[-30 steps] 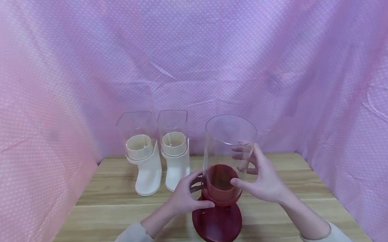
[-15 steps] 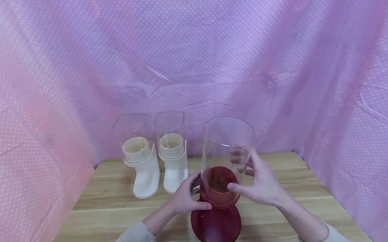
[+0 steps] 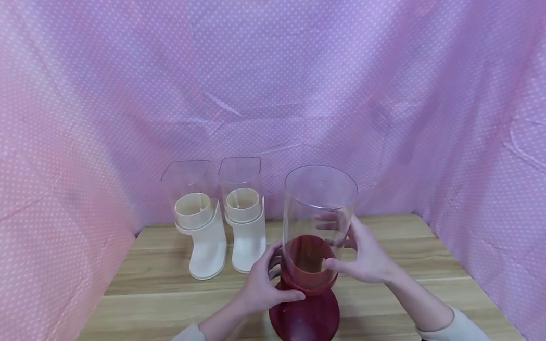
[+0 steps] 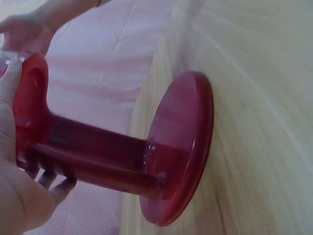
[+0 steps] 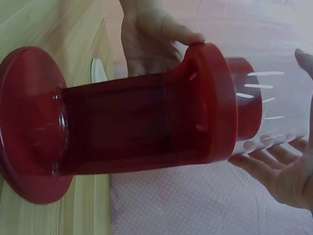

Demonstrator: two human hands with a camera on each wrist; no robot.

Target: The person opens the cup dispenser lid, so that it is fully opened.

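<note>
In the head view a red stand (image 3: 306, 322) with a round foot stands upright on the table, a clear cylinder (image 3: 318, 188) seated in its red ring-shaped collar. It looks like a dispenser. My left hand (image 3: 263, 286) grips the collar from the left, thumb across the front and fingers behind, as the left wrist view also shows on the red collar (image 4: 32, 93). Around the lower part of the cylinder curls my right hand (image 3: 367, 256), its thumb at the near side and its fingers visible through the clear wall. A red inner cup (image 5: 247, 98) shows inside the cylinder in the right wrist view.
Two cream-white stands of similar shape, one on the left (image 3: 207, 250) and one beside it (image 3: 248, 242), stand at the back left with clear square-topped containers. Pink dotted cloth (image 3: 267, 77) hangs around the wooden table (image 3: 169, 312) at the back and sides.
The right fingers have slid slightly farther around the cylinder, and the left thumb lies a little farther right across the collar. The head view has shifted slightly; both hands keep their holds.
</note>
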